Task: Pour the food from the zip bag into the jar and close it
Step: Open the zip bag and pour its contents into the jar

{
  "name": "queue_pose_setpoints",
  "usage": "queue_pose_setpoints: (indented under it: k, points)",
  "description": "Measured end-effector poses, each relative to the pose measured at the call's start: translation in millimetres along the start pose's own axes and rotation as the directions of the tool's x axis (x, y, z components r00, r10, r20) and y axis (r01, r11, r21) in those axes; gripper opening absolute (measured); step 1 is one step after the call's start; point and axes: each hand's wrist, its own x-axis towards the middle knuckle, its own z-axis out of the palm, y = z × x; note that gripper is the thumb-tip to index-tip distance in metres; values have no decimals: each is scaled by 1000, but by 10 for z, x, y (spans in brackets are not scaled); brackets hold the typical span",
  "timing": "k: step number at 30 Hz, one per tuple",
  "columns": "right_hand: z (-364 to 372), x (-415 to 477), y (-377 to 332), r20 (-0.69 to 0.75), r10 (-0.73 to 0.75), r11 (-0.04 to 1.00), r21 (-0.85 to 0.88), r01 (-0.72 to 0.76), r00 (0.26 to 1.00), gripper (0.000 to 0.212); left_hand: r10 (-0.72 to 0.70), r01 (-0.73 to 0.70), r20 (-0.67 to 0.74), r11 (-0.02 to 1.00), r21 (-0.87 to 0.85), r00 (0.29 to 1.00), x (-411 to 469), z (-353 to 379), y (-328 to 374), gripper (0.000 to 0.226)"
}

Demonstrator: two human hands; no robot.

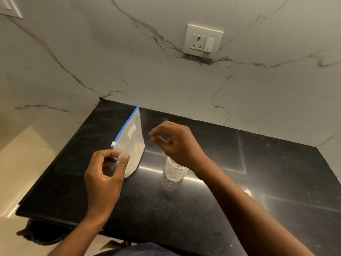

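left grip (108,163) pinches zip bag (132,143) (upright)

A black speckled stone counter (276,172) fills the lower half of the view, polished enough to throw back bright streaks of light to the right of the hands and a small glare spot beyond the right forearm. Thin straight seams cross its surface on that same side. Behind the hands rises a wall (166,80) of pale marble with dark grey veins running across it. Above the right hand, a white socket (202,41) with a switch sits on this wall. The marble turns a corner left of the left hand, where the counter ends at a straight edge. Below that edge, a cream tiled floor (24,163) shows.
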Motion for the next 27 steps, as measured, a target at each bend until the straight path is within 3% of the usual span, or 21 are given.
queue_pose_setpoints:
  k: [3,6,10,17,27]
  points:
    - [207,339,-205,221,-72,978,-175,112,973,32,-92,90,-63,995,-34,994,81,-34,-51,31]
    - [367,585,-318,412,-119,932,-268,245,904,42,-128,126,-75,992,-31,989,132,-25,-54,27]
    - [524,759,-380,539,-179,848,-339,407,823,39,-118,117,-99,993,-18,988,157,-48,-58,20]
    - [579,843,-355,575,-299,783,-308,541,761,30,-66,75,-122,995,71,990,190,-114,-217,41]
    - [417,1075,-62,569,-268,773,-355,526,778,33,-37,53,-153,994,100,988,229,-77,-235,20]
